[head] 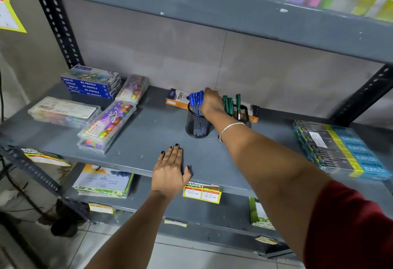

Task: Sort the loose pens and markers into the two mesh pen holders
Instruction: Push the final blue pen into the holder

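We are standing in front of a grey metal shelf (131, 141) and looking down on its middle board. We are stretching our right arm in the dark red sleeve (348, 222) far across this board, and our right hand (211, 102) is closing around the tops of the bunch of blue capped pens (196, 100), which is standing in the round black mesh pen holder (197, 126) near the back of the board. Just to the right of it, partly hidden behind our wrist, the second black mesh pen holder (242, 113) is holding the green capped markers (228, 103) upright. Behind both holders a long orange and white cardboard box (177, 99) is lying along the wall. Our left hand (170, 170) is resting flat on the front edge of the board, with the fingers spread open and holding nothing. Just below this hand a yellow price label (202, 193) is sticking on the edge.
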`<state>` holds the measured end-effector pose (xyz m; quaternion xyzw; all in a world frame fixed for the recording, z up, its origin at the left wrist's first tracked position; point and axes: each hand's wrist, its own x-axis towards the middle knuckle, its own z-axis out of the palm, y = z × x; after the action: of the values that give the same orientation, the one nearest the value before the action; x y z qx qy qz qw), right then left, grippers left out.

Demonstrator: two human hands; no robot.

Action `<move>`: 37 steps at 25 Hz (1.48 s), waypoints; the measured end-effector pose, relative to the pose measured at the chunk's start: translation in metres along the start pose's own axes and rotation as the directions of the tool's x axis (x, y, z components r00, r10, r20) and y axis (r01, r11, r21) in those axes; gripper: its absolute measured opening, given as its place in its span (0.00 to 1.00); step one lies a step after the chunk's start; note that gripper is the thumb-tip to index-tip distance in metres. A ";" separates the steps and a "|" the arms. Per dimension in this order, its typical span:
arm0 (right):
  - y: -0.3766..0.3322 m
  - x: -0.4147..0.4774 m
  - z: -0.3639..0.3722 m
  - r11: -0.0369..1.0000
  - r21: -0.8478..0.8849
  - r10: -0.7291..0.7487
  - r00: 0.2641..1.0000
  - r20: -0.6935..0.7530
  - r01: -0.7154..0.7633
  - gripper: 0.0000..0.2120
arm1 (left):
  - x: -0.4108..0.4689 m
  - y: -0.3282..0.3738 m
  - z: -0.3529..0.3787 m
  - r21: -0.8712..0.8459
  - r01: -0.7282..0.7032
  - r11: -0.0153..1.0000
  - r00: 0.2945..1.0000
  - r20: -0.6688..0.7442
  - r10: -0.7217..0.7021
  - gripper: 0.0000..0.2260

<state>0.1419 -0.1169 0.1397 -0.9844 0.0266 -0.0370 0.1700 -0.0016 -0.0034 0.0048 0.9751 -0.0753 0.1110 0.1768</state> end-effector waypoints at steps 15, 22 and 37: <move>0.058 -0.026 -0.040 0.982 0.188 0.063 0.912 -0.405 0.016 0.16 | 0.000 -0.002 0.003 -0.026 -0.018 1.000 1.000 0.014 0.018 0.28; 0.113 -0.066 0.018 0.832 0.534 0.344 0.896 -0.281 -0.152 0.41 | 0.052 0.027 -0.008 -0.675 0.348 0.650 0.894 0.030 -0.448 0.42; 0.100 -0.062 0.052 0.810 0.527 0.440 0.862 -0.252 -0.260 0.41 | 0.114 0.060 0.032 -0.648 0.305 0.698 0.846 -0.152 -0.510 0.28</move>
<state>0.0807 -0.1895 0.0528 -0.8651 0.2317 -0.1906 0.4019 0.1035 -0.0829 0.0235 0.8274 0.1442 0.1954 0.5064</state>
